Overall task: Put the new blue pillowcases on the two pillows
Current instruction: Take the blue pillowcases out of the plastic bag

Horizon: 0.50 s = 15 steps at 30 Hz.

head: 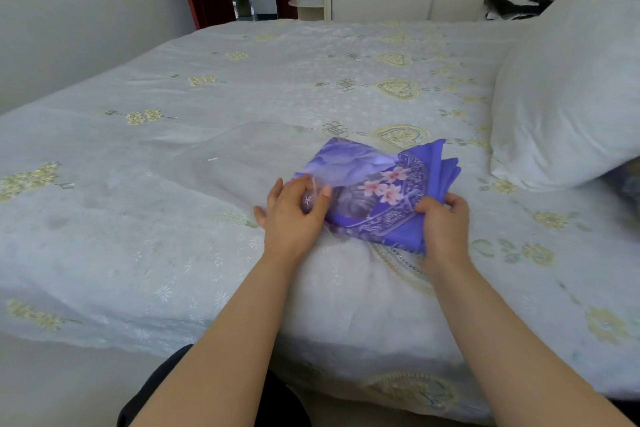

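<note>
Your left hand (294, 210) grips the clear bag (242, 152) and your right hand (445, 218) pinches the folded blue pillowcases (381, 191), half out, on the bed (173, 253) left of a bare white pillow (568, 107); no pillow looks covered yet.

The pale floral-embroidered bedspread (242, 80) lies open left and beyond; a plump white pillow (568, 97) blocks the right, a clear plastic bag (242, 156) lying flat centre-left.
</note>
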Tool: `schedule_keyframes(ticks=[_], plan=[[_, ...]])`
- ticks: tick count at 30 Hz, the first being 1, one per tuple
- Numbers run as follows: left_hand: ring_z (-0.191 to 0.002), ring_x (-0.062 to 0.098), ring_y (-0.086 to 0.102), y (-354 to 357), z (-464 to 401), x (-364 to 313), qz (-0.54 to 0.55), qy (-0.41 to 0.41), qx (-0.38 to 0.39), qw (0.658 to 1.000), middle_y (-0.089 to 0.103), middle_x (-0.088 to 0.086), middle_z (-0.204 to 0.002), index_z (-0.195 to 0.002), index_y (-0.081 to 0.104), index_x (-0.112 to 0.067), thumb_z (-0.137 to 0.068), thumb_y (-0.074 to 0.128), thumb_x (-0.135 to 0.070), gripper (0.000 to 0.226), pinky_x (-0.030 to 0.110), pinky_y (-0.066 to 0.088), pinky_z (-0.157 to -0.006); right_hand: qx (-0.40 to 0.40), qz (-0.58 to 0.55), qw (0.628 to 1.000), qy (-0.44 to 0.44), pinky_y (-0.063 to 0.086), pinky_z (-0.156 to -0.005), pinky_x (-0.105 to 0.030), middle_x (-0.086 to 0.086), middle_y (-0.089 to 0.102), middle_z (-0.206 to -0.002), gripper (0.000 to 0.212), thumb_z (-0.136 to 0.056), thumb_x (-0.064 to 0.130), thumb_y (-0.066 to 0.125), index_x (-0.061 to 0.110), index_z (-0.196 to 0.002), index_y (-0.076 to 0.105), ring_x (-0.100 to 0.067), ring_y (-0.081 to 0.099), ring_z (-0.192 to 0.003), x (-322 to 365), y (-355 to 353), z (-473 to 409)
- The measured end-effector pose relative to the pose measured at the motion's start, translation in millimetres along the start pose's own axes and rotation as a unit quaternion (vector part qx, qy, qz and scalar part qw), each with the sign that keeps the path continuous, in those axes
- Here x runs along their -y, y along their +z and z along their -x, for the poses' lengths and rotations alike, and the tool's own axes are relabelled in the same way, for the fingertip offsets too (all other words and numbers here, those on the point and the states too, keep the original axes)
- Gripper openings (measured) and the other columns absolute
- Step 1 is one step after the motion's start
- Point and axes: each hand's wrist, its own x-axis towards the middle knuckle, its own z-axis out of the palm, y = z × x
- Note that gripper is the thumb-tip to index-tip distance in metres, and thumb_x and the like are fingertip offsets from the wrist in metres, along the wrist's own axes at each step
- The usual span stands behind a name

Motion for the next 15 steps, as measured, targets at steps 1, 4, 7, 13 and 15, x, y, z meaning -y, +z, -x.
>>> schedule_keyframes(ticks=[1, 4, 7, 13, 15], plan=[[-0.143, 0.014, 0.019, -2, -1, 4, -0.043, 0.017, 0.041, 0.998, 0.05, -0.017, -0.135, -0.125, 0.052, -0.034, -0.08, 0.047, -0.067, 0.056, 0.06, 0.007, -0.11, -0.007, 0.017, 1.0, 0.001, 0.046, -0.071, -0.033, -0.001, 0.052, -0.087, 0.031, -0.079, 0.004, 0.058, 0.015, -0.104, 0.044, -0.017, 0.053, -0.073, 5, -8, -7], [-0.145, 0.02, 0.012, -8, -4, 12, -0.167, 0.051, 0.139, 0.975, 0.035, -0.016, -0.146, -0.14, 0.03, -0.032, -0.066, 0.046, -0.084, 0.092, 0.064, 0.007, -0.108, -0.013, 0.069, 0.997, -0.02, 0.039, -0.057, -0.024, 0.005, 0.047, -0.083, 0.031, -0.081, 0.005, 0.055, 0.018, -0.107, 0.042, -0.008, 0.049, -0.068, 26, -30, -27], [-0.146, 0.02, 0.003, -11, 0, 15, -0.248, 0.058, 0.185, 0.949, 0.016, -0.014, -0.155, -0.147, 0.011, -0.027, -0.067, 0.046, -0.083, 0.104, 0.062, 0.003, -0.11, -0.012, 0.05, 0.997, -0.05, 0.038, -0.055, -0.023, 0.005, 0.048, -0.083, 0.034, -0.08, 0.001, 0.052, 0.02, -0.107, 0.045, -0.007, 0.048, -0.065, 42, -45, -41], [-0.145, 0.033, 0.0, -37, -28, 39, -0.342, -0.029, 0.073, 0.936, 0.011, -0.003, -0.158, -0.147, 0.016, -0.022, -0.085, 0.045, -0.059, 0.078, 0.067, 0.001, -0.108, -0.004, -0.041, 0.996, -0.075, 0.04, -0.059, -0.029, -0.008, 0.053, -0.079, 0.04, -0.069, 0.005, 0.046, 0.033, -0.097, 0.052, -0.019, 0.052, -0.064, 42, -64, -58], [-0.145, 0.036, -0.001, -49, -37, 49, -0.347, -0.079, 0.013, 0.935, 0.009, 0.005, -0.159, -0.147, 0.018, -0.019, -0.086, 0.046, -0.046, 0.072, 0.066, 0.002, -0.109, 0.007, 0.037, 0.998, -0.054, 0.042, -0.065, -0.033, -0.01, 0.055, -0.087, 0.043, -0.078, 0.004, 0.046, 0.026, -0.115, 0.047, -0.021, 0.056, -0.071, 38, -67, -67]])
